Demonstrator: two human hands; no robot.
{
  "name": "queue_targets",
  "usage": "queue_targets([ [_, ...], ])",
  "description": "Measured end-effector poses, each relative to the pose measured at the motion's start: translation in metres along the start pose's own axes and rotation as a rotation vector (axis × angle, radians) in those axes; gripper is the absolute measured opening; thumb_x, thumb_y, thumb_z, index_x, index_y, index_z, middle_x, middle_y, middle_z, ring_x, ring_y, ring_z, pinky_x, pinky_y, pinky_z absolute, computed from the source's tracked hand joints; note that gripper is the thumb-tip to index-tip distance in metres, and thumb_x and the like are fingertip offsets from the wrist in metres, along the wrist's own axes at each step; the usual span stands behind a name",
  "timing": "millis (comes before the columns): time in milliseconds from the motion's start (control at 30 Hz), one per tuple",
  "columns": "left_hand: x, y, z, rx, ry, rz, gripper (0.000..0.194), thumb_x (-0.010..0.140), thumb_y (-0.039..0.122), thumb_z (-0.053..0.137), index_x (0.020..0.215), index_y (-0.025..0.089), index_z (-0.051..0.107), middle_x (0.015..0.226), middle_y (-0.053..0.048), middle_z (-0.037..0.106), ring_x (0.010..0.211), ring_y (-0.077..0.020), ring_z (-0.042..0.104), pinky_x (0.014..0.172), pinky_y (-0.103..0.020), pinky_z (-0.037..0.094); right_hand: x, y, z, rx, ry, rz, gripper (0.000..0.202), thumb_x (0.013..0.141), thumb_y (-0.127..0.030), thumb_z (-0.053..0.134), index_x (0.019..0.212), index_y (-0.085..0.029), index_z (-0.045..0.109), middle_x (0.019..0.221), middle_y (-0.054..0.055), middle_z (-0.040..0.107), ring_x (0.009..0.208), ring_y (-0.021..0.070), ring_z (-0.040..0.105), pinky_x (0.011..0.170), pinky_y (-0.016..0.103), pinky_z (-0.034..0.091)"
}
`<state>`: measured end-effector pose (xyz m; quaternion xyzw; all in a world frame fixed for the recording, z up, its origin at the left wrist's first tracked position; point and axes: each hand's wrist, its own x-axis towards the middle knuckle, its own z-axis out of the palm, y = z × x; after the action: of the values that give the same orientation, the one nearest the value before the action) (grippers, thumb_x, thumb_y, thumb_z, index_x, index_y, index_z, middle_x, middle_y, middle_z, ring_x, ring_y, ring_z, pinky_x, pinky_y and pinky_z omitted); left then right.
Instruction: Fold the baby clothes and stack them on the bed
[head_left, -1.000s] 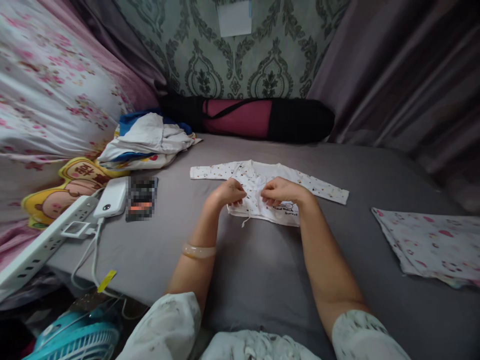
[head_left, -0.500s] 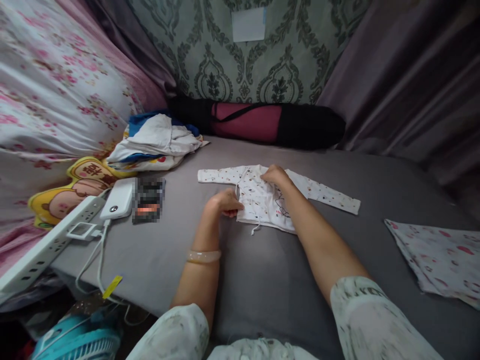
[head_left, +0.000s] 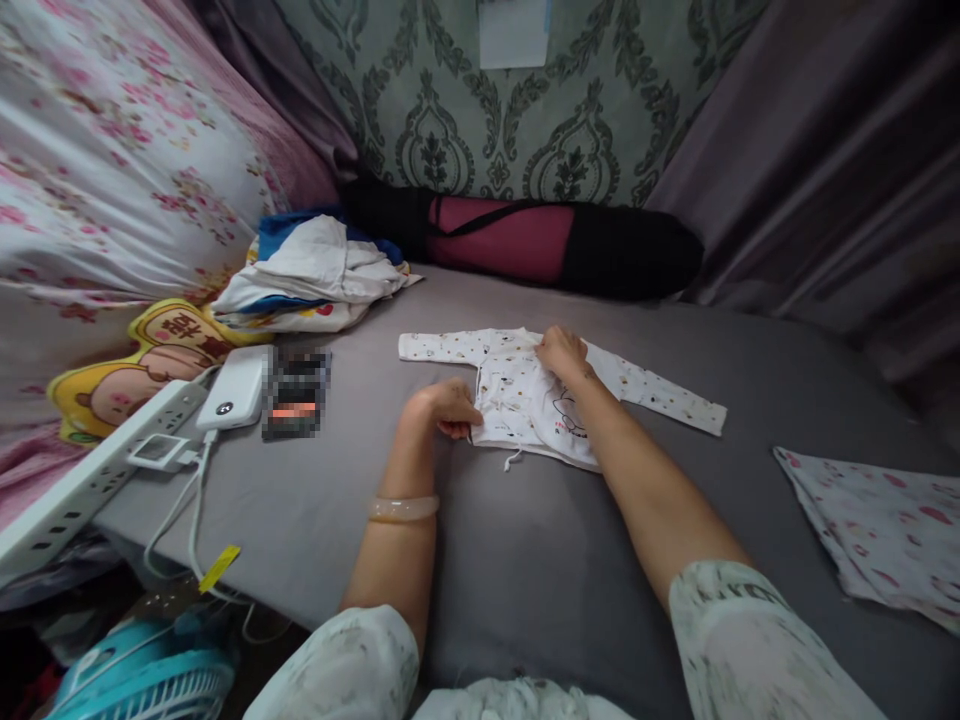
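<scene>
OK so the little white top (head_left: 510, 395) is laid flat on the grey sheet (head_left: 517, 560), sleeves spread; the front's slightly rumpled and a tie (head_left: 512, 461) dangles loose, so some tidying looks left. Cute speckled print. Left hand (head_left: 448, 405) has fingers pinched on its side edge, right hand (head_left: 564, 352) near the neckline.

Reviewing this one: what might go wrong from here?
The left hand is at the white printed shirt's lower side edge, the right hand near its neckline; uneven pulling could skew it.
The tie string trailing past the hem might get trapped underneath.
The white cable hanging over the bed's edge might snag.
</scene>
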<state>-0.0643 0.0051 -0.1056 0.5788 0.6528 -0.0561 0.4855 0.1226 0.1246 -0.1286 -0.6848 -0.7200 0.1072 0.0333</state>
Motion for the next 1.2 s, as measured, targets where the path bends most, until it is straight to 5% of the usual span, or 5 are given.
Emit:
queue_targets([
  [333,-0.001,-0.004,-0.004,0.077,-0.033,-0.013,0.022,0.072,0.026,0.066,0.054,0.015,0.059,0.051,-0.001,0.06,0.05,-0.0108,0.056,0.056,-0.021,0.048,-0.018,-0.008,0.003,-0.079,0.154,-0.134,0.037,0.088,-0.007,0.041,0.121,-0.011,0.058,0.121,0.019,0.06,0.114,0.029,0.055,0.092,0.037,0.04],
  [567,-0.006,0.007,-0.003,0.259,0.338,0.29,0.015,0.073,0.027,0.062,0.081,0.017,0.069,0.079,-0.004,0.071,0.071,-0.0137,0.061,0.058,-0.019,0.041,-0.032,-0.041,0.028,-0.097,0.13,-0.515,0.047,0.098,-0.025,0.031,0.138,-0.005,0.045,0.147,0.018,0.042,0.138,0.0278,0.032,0.114,0.04,0.018],
  [900,0.007,0.02,0.005,0.305,0.114,0.173,0.016,0.07,0.028,0.068,0.081,0.017,0.071,0.077,-0.001,0.071,0.066,-0.0117,0.058,0.052,-0.017,0.036,-0.017,-0.03,0.045,0.054,-0.015,-0.406,0.064,0.099,-0.047,0.024,0.15,-0.008,0.027,0.158,0.013,0.02,0.147,0.0245,0.011,0.118,0.043,0.005],
  [1000,0.004,0.019,0.004,0.265,0.14,0.212,0.013,0.073,0.028,0.065,0.074,0.016,0.07,0.069,0.0,0.068,0.063,-0.0109,0.056,0.051,-0.018,0.034,-0.008,-0.024,0.032,0.303,-0.039,-0.401,0.056,0.1,-0.04,0.024,0.145,-0.011,0.038,0.154,0.012,0.033,0.143,0.0206,0.026,0.117,0.038,0.017],
  [1200,0.006,0.032,0.015,0.07,0.398,0.311,0.022,0.08,0.033,0.058,0.076,0.015,0.07,0.068,-0.003,0.067,0.063,-0.0124,0.056,0.055,-0.021,0.036,0.01,0.029,0.007,0.704,0.222,-0.165,0.036,0.093,-0.026,0.039,0.114,-0.014,0.065,0.107,0.009,0.071,0.098,0.0174,0.066,0.089,0.029,0.048],
])
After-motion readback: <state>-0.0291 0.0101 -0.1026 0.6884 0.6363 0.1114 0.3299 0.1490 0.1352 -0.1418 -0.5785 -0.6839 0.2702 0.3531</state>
